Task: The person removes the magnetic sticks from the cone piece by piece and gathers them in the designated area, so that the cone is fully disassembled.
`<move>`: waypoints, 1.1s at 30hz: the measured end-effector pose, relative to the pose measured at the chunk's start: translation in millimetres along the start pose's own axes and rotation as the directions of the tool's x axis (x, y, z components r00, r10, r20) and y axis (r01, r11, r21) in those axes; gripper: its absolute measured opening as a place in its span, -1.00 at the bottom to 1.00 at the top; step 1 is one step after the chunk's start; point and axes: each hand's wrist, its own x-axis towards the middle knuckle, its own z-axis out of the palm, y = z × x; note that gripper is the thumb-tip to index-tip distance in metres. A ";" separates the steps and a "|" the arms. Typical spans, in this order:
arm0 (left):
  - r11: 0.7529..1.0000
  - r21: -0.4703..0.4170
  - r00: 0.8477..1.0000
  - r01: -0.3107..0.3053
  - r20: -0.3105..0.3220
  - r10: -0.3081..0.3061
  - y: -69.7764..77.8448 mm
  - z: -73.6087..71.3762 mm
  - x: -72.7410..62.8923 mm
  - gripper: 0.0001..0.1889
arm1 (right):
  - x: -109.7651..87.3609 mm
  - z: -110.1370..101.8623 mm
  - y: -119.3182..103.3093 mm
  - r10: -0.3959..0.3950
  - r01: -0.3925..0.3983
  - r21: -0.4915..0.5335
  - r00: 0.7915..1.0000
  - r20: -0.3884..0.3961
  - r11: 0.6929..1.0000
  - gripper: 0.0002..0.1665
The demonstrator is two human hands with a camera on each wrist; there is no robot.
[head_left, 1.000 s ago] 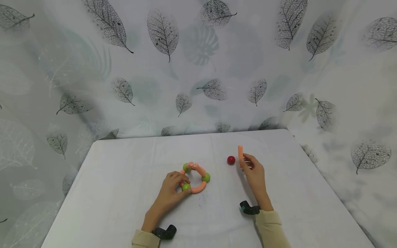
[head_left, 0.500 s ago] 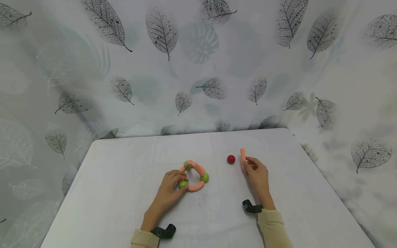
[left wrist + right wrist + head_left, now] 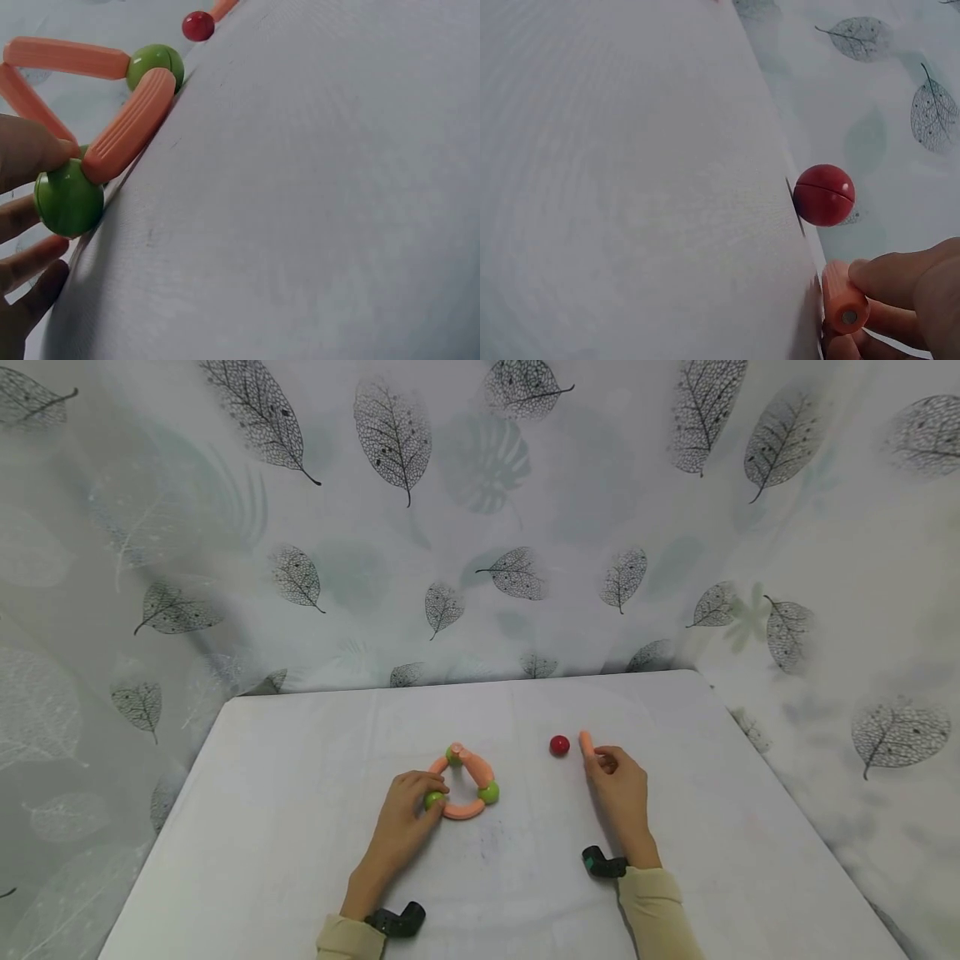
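Observation:
In the head view a closed loop of orange rods and green balls lies left of the table's middle. My left hand (image 3: 408,810) grips it by the nearest green ball (image 3: 69,199), thumb on one side and fingers on the other. One curved, ribbed orange rod (image 3: 133,124) runs from that ball to another green ball (image 3: 154,64). My right hand (image 3: 622,789) pinches a loose orange rod (image 3: 835,279) between thumb and fingers; a round metal disc shows in its end. Close to the rod's left sits a red ball (image 3: 559,745) with a seam round it.
A white cloth covers the table (image 3: 285,827). Its back edge meets a pale curtain (image 3: 480,477) printed with dark leaves. Black wrist cameras, one of them the left camera (image 3: 397,922), hang beside both wrists.
The loop has shifted a little left and away, with my left hand on it. My right hand's rod has tipped lower towards the table. The red ball stays in place.

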 end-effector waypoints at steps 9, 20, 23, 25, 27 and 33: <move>0.999 0.026 0.998 -0.042 -0.052 0.043 -3.6 0.8 1.0 -0.82 | -1.7 0.8 -4.4 -0.012 0.014 -0.071 0.999 0.031 0.997 -0.63; 0.998 0.058 0.995 -0.034 -0.091 0.040 -4.9 1.8 0.2 -0.81 | -1.4 1.1 -4.5 -0.016 0.026 -0.141 0.998 0.068 0.990 -0.63; 0.998 0.062 0.996 -0.017 -0.089 0.022 -3.0 1.2 0.2 -0.81 | -2.0 -0.1 -6.0 -0.029 0.041 -0.157 0.996 0.080 0.987 -0.64; 0.998 0.058 0.996 -0.003 -0.088 0.008 -1.4 0.8 0.1 -0.81 | -1.9 -1.3 -7.1 -0.033 0.047 -0.169 0.996 0.085 0.985 -0.64; 0.998 0.057 0.996 0.006 -0.088 -0.001 -0.2 0.5 0.1 -0.80 | -1.5 -2.7 -8.0 -0.038 0.054 -0.176 0.995 0.090 0.983 -0.65; 0.997 0.072 0.996 0.005 -0.090 0.002 1.1 0.0 1.4 -0.81 | 1.3 -5.0 -9.7 -0.114 0.132 -0.186 0.988 0.105 0.974 -0.64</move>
